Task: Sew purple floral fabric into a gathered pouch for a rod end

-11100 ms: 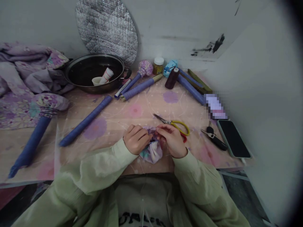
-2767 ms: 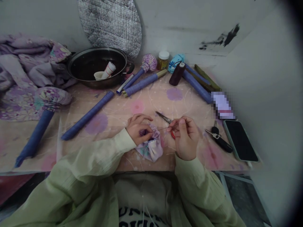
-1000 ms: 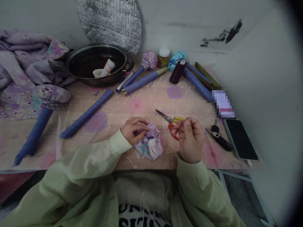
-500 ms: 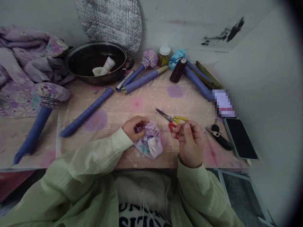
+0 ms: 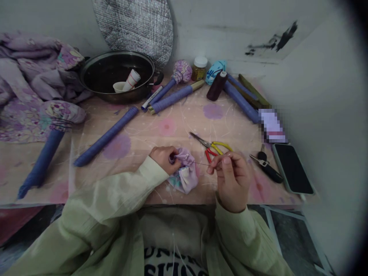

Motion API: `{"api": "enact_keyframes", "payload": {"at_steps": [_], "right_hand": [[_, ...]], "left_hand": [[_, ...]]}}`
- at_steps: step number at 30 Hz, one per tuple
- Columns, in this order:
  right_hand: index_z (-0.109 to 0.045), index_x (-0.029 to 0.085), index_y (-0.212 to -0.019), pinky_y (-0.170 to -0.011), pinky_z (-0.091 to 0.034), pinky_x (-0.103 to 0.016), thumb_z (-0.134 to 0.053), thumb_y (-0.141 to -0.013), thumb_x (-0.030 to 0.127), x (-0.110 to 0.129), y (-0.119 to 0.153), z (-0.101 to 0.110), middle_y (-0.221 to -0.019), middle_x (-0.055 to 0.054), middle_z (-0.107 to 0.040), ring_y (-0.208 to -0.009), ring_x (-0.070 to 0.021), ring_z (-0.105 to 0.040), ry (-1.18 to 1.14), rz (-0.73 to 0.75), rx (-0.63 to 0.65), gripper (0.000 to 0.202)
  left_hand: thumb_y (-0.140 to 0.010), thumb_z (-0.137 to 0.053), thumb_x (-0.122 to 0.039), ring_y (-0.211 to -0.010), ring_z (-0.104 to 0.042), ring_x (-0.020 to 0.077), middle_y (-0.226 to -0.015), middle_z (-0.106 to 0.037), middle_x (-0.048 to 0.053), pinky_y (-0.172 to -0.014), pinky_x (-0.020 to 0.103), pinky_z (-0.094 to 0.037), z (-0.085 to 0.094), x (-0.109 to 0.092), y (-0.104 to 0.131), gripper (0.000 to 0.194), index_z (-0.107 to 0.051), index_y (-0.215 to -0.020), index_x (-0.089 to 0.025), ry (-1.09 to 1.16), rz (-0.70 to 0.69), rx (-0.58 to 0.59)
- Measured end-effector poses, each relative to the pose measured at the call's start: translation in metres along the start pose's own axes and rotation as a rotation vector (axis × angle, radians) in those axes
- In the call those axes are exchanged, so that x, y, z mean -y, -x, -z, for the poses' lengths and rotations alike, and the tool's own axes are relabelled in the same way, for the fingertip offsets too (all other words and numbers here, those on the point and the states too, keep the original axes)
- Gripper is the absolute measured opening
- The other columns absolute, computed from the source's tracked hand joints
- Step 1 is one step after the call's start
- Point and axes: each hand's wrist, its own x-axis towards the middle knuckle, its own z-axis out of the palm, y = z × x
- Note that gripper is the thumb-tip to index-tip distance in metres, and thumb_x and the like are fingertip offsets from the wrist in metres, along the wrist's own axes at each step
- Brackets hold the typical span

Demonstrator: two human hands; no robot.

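A gathered piece of lilac floral fabric (image 5: 188, 178) lies near the table's front edge. My left hand (image 5: 165, 159) is closed on its upper left side, fingers curled into the folds. From the fabric a dark thread (image 5: 201, 163) runs taut to my right hand (image 5: 231, 178), whose thumb and fingers pinch it. Whether a needle is also in that pinch is too small to tell. Just behind my right hand lie needle-nose pliers (image 5: 207, 145) with red and yellow handles, partly covered by the fingers.
Blue-wrapped sticks (image 5: 106, 136) lie across the table. A black pan (image 5: 115, 97) holding a cup, a spool of dark thread (image 5: 217, 86) and a lidded jar (image 5: 199, 69) stand at the back. Keys (image 5: 266, 165) and a phone (image 5: 291, 168) lie at right; floral cloth (image 5: 20, 92) is heaped at left.
My left hand has shifted slightly right over the fabric. My right hand has dropped a little toward me, uncovering more of the pliers' handles; the thread between the hands now slopes down more.
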Motion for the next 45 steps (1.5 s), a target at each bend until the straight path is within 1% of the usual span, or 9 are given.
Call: {"api": "enact_keyframes", "payload": {"at_steps": [5, 8, 11, 15, 18, 22, 31, 38, 45], "right_hand": [[-0.053, 0.021, -0.085, -0.050, -0.046, -0.025, -0.053, -0.084, 0.024, 0.001, 0.002, -0.001, -0.065, 0.004, -0.060, -0.052, -0.0091, -0.056, 0.028, -0.017, 0.007, 0.003], [-0.053, 0.021, -0.086, -0.050, -0.046, -0.025, -0.052, -0.085, 0.024, 0.000, 0.004, -0.002, -0.064, 0.004, -0.059, -0.052, -0.0088, -0.056, 0.026, -0.015, 0.004, 0.003], [-0.053, 0.021, -0.085, -0.050, -0.045, -0.024, -0.053, -0.085, 0.024, -0.002, 0.006, -0.001, -0.063, 0.004, -0.058, -0.053, -0.0085, -0.055, 0.035, -0.005, -0.037, 0.003], [-0.053, 0.021, -0.085, -0.049, -0.043, -0.023, -0.054, -0.084, 0.026, -0.003, 0.006, 0.001, -0.062, 0.004, -0.056, -0.052, -0.0083, -0.052, 0.071, 0.006, -0.073, 0.006], [-0.052, 0.021, -0.085, -0.049, -0.042, -0.023, -0.054, -0.084, 0.026, -0.003, 0.006, 0.001, -0.061, 0.005, -0.055, -0.051, -0.0076, -0.051, 0.070, 0.009, -0.087, 0.005], [-0.052, 0.020, -0.084, -0.048, -0.041, -0.022, -0.053, -0.084, 0.026, -0.005, 0.004, 0.004, -0.061, 0.005, -0.054, -0.051, -0.0071, -0.049, 0.079, 0.019, -0.099, 0.007], [-0.053, 0.020, -0.081, -0.047, -0.040, -0.021, -0.055, -0.083, 0.026, -0.007, 0.000, 0.010, -0.063, 0.005, -0.055, -0.049, -0.0065, -0.050, 0.087, 0.009, -0.141, 0.006], [-0.054, 0.020, -0.083, -0.047, -0.039, -0.021, -0.057, -0.082, 0.026, -0.006, -0.005, 0.013, -0.061, 0.005, -0.055, -0.050, -0.0067, -0.051, 0.057, 0.014, -0.188, 0.007], [-0.053, 0.019, -0.080, -0.048, -0.038, -0.021, -0.058, -0.081, 0.026, -0.007, -0.008, 0.018, -0.061, 0.005, -0.054, -0.050, -0.0063, -0.049, 0.042, 0.014, -0.213, 0.009]], "left_hand": [[-0.062, -0.056, -0.026, -0.062, -0.062, 0.0181, -0.068, -0.068, 0.003, -0.063, 0.029, -0.048, -0.002, 0.005, 0.001, 0.017, -0.062, -0.074, -0.017, 0.016, -0.040, 0.010], [-0.060, -0.055, -0.024, -0.060, -0.061, 0.0184, -0.065, -0.066, 0.003, -0.063, 0.030, -0.048, -0.004, 0.004, 0.001, 0.015, -0.060, -0.073, -0.017, -0.010, -0.043, -0.011], [-0.060, -0.052, -0.021, -0.063, -0.061, 0.0197, -0.066, -0.064, 0.004, -0.064, 0.032, -0.048, -0.006, 0.000, 0.002, 0.016, -0.056, -0.075, -0.016, -0.004, -0.039, -0.034], [-0.058, -0.050, -0.018, -0.065, -0.060, 0.0204, -0.069, -0.061, 0.004, -0.067, 0.034, -0.047, -0.007, -0.003, 0.005, 0.020, -0.049, -0.079, -0.017, -0.007, -0.042, -0.108], [-0.056, -0.048, -0.019, -0.062, -0.058, 0.0197, -0.066, -0.058, 0.002, -0.068, 0.034, -0.047, -0.007, -0.004, 0.007, 0.022, -0.045, -0.079, -0.019, -0.052, -0.050, -0.168], [-0.055, -0.047, -0.020, -0.059, -0.056, 0.0189, -0.061, -0.054, 0.000, -0.067, 0.034, -0.046, -0.007, -0.005, 0.007, 0.022, -0.042, -0.076, -0.020, -0.080, -0.063, -0.184], [-0.053, -0.047, -0.020, -0.056, -0.057, 0.0205, -0.057, -0.054, 0.001, -0.070, 0.037, -0.047, -0.004, -0.007, 0.008, 0.021, -0.043, -0.075, -0.019, -0.150, -0.090, -0.228], [-0.054, -0.045, -0.018, -0.052, -0.056, 0.0192, -0.055, -0.055, 0.001, -0.069, 0.036, -0.047, 0.001, -0.010, 0.009, 0.020, -0.043, -0.075, -0.019, -0.168, -0.090, -0.231], [-0.055, -0.046, -0.019, -0.054, -0.057, 0.0199, -0.056, -0.055, 0.001, -0.072, 0.037, -0.047, -0.003, -0.007, 0.008, 0.019, -0.044, -0.074, -0.019, -0.154, -0.091, -0.248]]}}
